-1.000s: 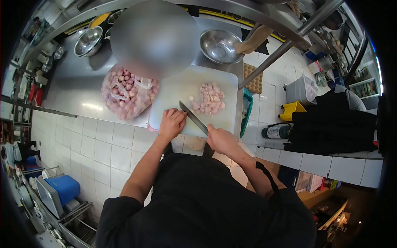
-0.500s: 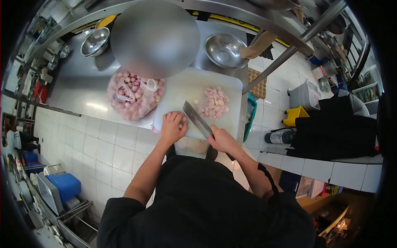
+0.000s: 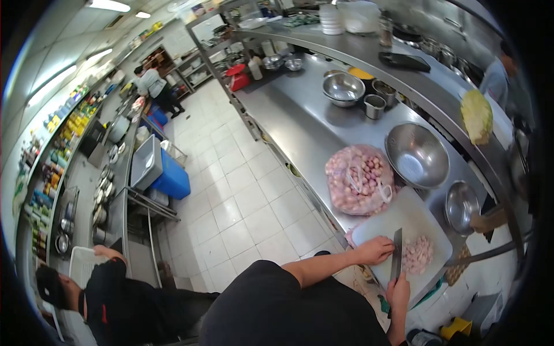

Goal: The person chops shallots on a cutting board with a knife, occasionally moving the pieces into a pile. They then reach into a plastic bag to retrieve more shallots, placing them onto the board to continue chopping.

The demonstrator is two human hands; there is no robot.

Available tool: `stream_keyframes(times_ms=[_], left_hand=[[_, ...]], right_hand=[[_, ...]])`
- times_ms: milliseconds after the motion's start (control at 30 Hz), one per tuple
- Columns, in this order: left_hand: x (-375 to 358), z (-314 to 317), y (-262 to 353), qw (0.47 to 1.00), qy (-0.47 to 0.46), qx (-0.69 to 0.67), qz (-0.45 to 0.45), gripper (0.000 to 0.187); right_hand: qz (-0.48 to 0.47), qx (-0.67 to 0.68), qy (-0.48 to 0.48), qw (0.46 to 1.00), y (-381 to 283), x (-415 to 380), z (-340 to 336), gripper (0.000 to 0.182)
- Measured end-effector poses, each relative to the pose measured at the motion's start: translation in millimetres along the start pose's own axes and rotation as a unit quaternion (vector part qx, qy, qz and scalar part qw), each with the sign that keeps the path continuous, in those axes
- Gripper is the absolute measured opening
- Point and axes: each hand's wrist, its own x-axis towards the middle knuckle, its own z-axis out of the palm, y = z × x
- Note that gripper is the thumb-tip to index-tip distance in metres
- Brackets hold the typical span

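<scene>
Left hand (image 3: 375, 249) lies on the near left edge of the board (image 3: 427, 222), fingers curled down over something small pressed against the blade; what they pin is too small to tell. Right hand (image 3: 399, 294) sits nearer, just off the board's near edge, fingers clenched round the handle of the knife (image 3: 396, 255). Blade stands edge-down on the board, running away from the hand, its flat side touching the left hand's knuckles.

Just right of the blade, a heap of pale pink cut pieces (image 3: 418, 254) on the board. Board is white, set at the near end of a long steel counter (image 3: 300, 124).

Beyond the board, touching its far left corner, a clear bag (image 3: 359, 179) packed with pink-purple shallots. Right of the bag, a big steel bowl (image 3: 416, 154); nearer and right of that, a smaller one (image 3: 461, 206). Farther up the counter, another bowl (image 3: 343, 87) and two small steel pots (image 3: 375, 105).

Other people: one in black (image 3: 109, 297) crouched or bent low at near left by the shelving, one in a light top (image 3: 153, 83) far down the aisle, a third (image 3: 501, 78) at far right behind the counter shelf
</scene>
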Motion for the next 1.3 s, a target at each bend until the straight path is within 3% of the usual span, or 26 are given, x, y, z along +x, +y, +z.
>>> stream_keyframes(times_ms=[133,367,633,767,867,967,1033,1067,1133,1200,1233,1300], left_hand=[[1.7,5.3,-2.7,0.999,-0.035,-0.020,-0.021,0.029],[4.2,3.1,-2.5,0.999,-0.039,-0.014,0.009,0.030],[1.7,0.7,-7.7,0.995,-0.091,0.005,0.038,0.035],[-1.7,2.9,-11.4,0.995,-0.082,-0.009,0.058,0.037],[2.0,-0.3,-13.5,0.994,-0.087,0.008,0.066,0.040],[-1.7,0.2,-12.7,0.991,-0.120,0.003,0.059,0.041],[-1.3,-1.7,-8.8,0.992,-0.111,0.029,0.052,0.039],[0.7,-2.4,-7.7,0.995,-0.057,0.016,0.086,0.034],[-8.3,9.7,-26.8,0.993,-0.035,0.001,0.115,0.028],[-9.7,13.6,-26.8,0.994,-0.096,-0.019,0.040,0.024],[-9.6,12.9,-28.3,0.996,-0.049,0.000,0.079,0.025],[-10.3,4.3,-30.2,0.996,-0.073,-0.020,0.047,0.030]], right_hand=[[0.025,-0.021,0.010,0.999,-11.7,-5.0,1.9,0.028],[-0.014,-0.024,0.046,0.999,9.9,1.7,10.6,0.032],[0.002,-0.019,-0.030,0.999,-3.9,1.7,-10.8,0.027],[0.030,0.000,-0.001,1.000,-7.2,-0.3,-14.8,0.028],[-0.018,-0.032,0.001,0.999,5.3,6.2,-6.4,0.027],[0.039,-0.018,-0.025,0.999,-7.5,-1.7,-18.4,0.028],[0.003,-0.030,-0.017,0.999,4.7,1.2,-2.1,0.027],[0.002,-0.029,-0.038,0.999,9.5,1.7,-4.9,0.027],[0.018,-0.014,-0.057,0.998,1.0,0.3,-19.0,0.026],[0.042,-0.025,-0.072,0.996,7.4,4.3,-2.3,0.025],[0.033,-0.002,-0.104,0.994,12.4,6.6,-2.1,0.024],[0.016,-0.021,-0.101,0.995,4.8,8.4,-18.1,0.024]])
